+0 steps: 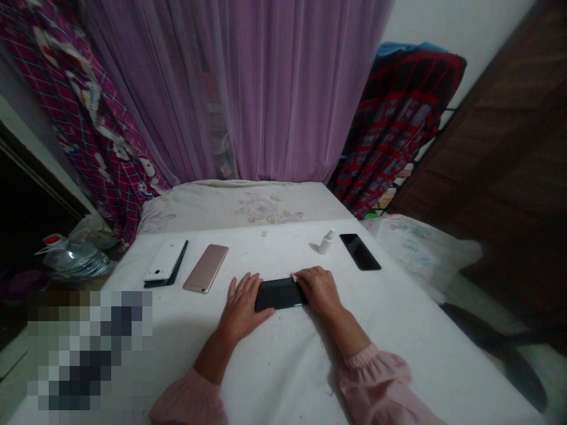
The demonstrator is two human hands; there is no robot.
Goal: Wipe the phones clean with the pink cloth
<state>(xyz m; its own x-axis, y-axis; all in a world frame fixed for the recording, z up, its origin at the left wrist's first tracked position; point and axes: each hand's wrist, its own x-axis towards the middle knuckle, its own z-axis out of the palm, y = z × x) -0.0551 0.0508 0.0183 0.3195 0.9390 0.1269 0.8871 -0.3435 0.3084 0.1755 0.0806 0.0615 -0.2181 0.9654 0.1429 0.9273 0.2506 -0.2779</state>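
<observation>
A black smartphone (280, 294) lies face up and sideways on the white-covered table. My left hand (243, 307) is at its left end, thumb along the near edge and forefinger by the far corner, holding it steady; the other fingers stretch flat on the cloth. At the right end, my right hand (319, 289) has its fingers closed on a small pink cloth (295, 277) against the screen. Most of that cloth is hidden under the fingers. Beyond my right hand a small white spray bottle (326, 242) stands upright.
Another dark phone (360, 252) lies at the right. On the left are a rose-gold phone (206, 269) and a white phone (165, 260) resting on a dark one. A small grey piece (264, 234) lies farther back. Purple curtains (283, 88) hang behind the table; a water bottle (75, 257) stands at far left.
</observation>
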